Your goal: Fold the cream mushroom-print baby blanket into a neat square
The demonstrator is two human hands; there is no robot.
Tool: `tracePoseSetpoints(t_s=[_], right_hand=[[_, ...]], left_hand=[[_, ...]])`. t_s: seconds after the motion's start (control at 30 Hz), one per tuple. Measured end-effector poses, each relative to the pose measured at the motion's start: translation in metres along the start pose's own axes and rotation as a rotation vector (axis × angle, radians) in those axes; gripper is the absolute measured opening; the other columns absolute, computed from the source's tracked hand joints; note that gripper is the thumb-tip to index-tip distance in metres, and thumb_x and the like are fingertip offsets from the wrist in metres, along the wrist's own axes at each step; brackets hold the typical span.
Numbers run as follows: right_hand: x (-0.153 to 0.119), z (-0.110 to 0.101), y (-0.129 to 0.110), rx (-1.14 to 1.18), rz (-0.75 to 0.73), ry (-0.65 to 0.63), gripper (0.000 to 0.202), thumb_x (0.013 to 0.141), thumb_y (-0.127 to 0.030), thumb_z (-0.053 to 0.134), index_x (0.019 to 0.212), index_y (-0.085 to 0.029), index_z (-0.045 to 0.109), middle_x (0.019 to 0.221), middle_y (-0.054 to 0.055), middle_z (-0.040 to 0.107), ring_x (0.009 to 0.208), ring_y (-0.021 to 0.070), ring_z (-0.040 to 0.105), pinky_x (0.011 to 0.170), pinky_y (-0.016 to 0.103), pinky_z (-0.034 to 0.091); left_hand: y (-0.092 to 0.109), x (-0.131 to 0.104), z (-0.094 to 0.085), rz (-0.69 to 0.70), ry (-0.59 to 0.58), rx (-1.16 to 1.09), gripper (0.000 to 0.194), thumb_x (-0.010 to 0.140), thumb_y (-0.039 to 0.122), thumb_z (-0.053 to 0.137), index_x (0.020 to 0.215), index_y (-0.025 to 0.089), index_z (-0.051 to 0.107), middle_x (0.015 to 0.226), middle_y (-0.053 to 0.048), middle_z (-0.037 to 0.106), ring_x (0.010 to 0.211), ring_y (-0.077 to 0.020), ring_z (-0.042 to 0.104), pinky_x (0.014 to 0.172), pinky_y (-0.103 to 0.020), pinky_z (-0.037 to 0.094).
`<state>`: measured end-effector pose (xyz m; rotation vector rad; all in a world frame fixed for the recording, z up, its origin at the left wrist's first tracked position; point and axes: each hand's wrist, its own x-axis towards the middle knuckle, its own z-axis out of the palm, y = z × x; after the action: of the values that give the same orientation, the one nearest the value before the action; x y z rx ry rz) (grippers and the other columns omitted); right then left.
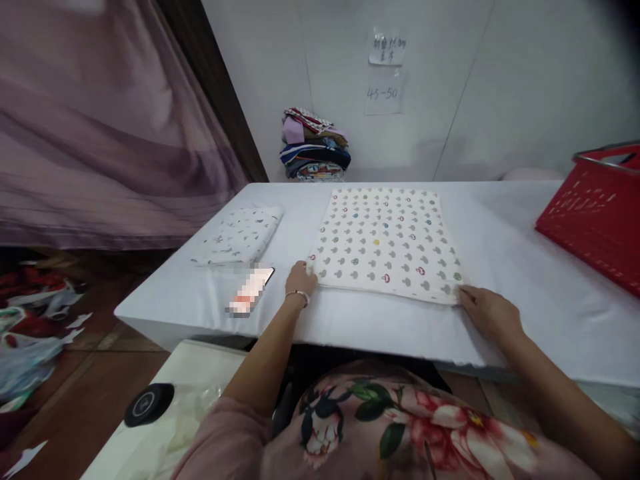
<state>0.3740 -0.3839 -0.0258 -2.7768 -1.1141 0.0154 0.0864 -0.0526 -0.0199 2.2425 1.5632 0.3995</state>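
Observation:
A white cloth with a mushroom print [380,243] lies flat on the white-covered table [515,267], its near edge facing me. My left hand [301,280], with a bracelet at the wrist, is closed on the near left corner. At the near right corner, my right hand [487,310] pinches the fabric between thumb and fingers. Left of it rests a second folded white cloth [240,235] with a small dark print. A phone [251,291], its screen blurred out, lies between that cloth and the table's front edge.
A red plastic basket [595,213] stands at the table's right. Against the back wall rises a stack of folded clothes [315,147]. Handwritten paper signs [383,92] hang above. A pink curtain [115,120] drapes at left. A round black object [149,405] sits on a lower white surface.

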Motion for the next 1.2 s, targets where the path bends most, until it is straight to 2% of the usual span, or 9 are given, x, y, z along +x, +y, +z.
tracePoseSetpoints(t_s=[0.1,0.17,0.27,0.37,0.5,0.67,0.83,1.03,1.2], right_hand=[[-0.002,0.003,-0.001,-0.062,-0.115,0.170,0.037,0.088,-0.039,0.036,0.104,-0.023,0.065,0.098,0.011,0.063,0.089,0.0277,0.056,0.068,0.036,0.042],[-0.002,0.004,-0.010,-0.056,-0.258,0.326,0.033,0.087,-0.035,0.040,0.101,-0.020,0.066,0.103,0.013,0.060,0.095,0.0277,0.053,0.075,0.038,0.042],[0.002,0.007,-0.035,0.026,-0.514,0.433,0.026,0.087,-0.030,0.045,0.098,-0.020,0.067,0.105,0.011,0.060,0.098,0.0256,0.052,0.081,0.038,0.040],[0.008,0.009,-0.067,0.111,-0.727,0.374,0.022,0.086,-0.027,0.048,0.098,-0.021,0.066,0.102,0.009,0.062,0.096,0.0231,0.053,0.081,0.037,0.040],[0.020,0.015,-0.099,0.158,-0.840,0.247,0.020,0.085,-0.025,0.051,0.096,-0.022,0.068,0.095,0.007,0.064,0.089,0.0204,0.055,0.077,0.034,0.041],[0.029,0.023,-0.108,0.207,-0.831,0.180,0.023,0.087,-0.025,0.047,0.091,-0.020,0.069,0.088,0.007,0.065,0.083,0.0197,0.054,0.074,0.032,0.042],[0.023,0.033,-0.106,0.305,-0.763,0.231,0.027,0.090,-0.026,0.041,0.093,-0.019,0.067,0.091,0.008,0.064,0.086,0.0200,0.054,0.074,0.033,0.044],[0.018,0.040,-0.107,0.273,-0.762,0.310,0.023,0.090,-0.022,0.043,0.092,-0.019,0.066,0.092,0.009,0.064,0.086,0.0212,0.052,0.074,0.035,0.042],[0.019,0.040,-0.108,0.254,-0.781,0.284,0.021,0.088,-0.020,0.044,0.092,-0.018,0.065,0.094,0.009,0.063,0.088,0.0210,0.051,0.075,0.034,0.041]], left_hand=[[0.000,-0.015,0.004,0.172,0.163,0.061,0.041,0.077,0.028,0.056,0.116,0.017,0.050,0.122,-0.012,0.051,0.106,-0.0260,0.052,0.084,-0.036,0.043],[0.005,-0.028,0.011,0.388,0.202,0.078,0.034,0.080,0.030,0.057,0.112,0.019,0.054,0.120,-0.010,0.054,0.110,-0.0255,0.049,0.090,-0.038,0.039],[0.024,-0.045,0.027,0.748,0.106,0.058,0.027,0.081,0.033,0.058,0.105,0.022,0.059,0.114,-0.006,0.058,0.108,-0.0225,0.049,0.093,-0.039,0.037],[0.046,-0.051,0.043,0.930,0.012,0.040,0.024,0.081,0.033,0.060,0.103,0.023,0.062,0.111,-0.005,0.060,0.104,-0.0209,0.050,0.089,-0.038,0.038],[0.066,-0.044,0.056,0.983,-0.084,0.052,0.014,0.082,0.030,0.059,0.092,0.024,0.067,0.099,-0.002,0.063,0.095,-0.0191,0.052,0.083,-0.035,0.040],[0.069,-0.037,0.061,0.988,-0.108,0.008,0.019,0.087,0.031,0.051,0.086,0.025,0.069,0.092,0.000,0.064,0.088,-0.0161,0.053,0.079,-0.031,0.041],[0.067,-0.038,0.063,0.998,-0.087,-0.014,0.020,0.088,0.029,0.049,0.087,0.023,0.068,0.093,-0.001,0.064,0.087,-0.0158,0.052,0.079,-0.031,0.041],[0.068,-0.043,0.060,1.056,-0.089,0.022,0.020,0.088,0.023,0.048,0.087,0.023,0.067,0.092,-0.002,0.064,0.089,-0.0165,0.051,0.079,-0.032,0.040],[0.068,-0.045,0.058,1.069,-0.116,0.056,0.019,0.087,0.031,0.050,0.091,0.022,0.066,0.095,-0.003,0.062,0.091,-0.0176,0.050,0.080,-0.033,0.039]])
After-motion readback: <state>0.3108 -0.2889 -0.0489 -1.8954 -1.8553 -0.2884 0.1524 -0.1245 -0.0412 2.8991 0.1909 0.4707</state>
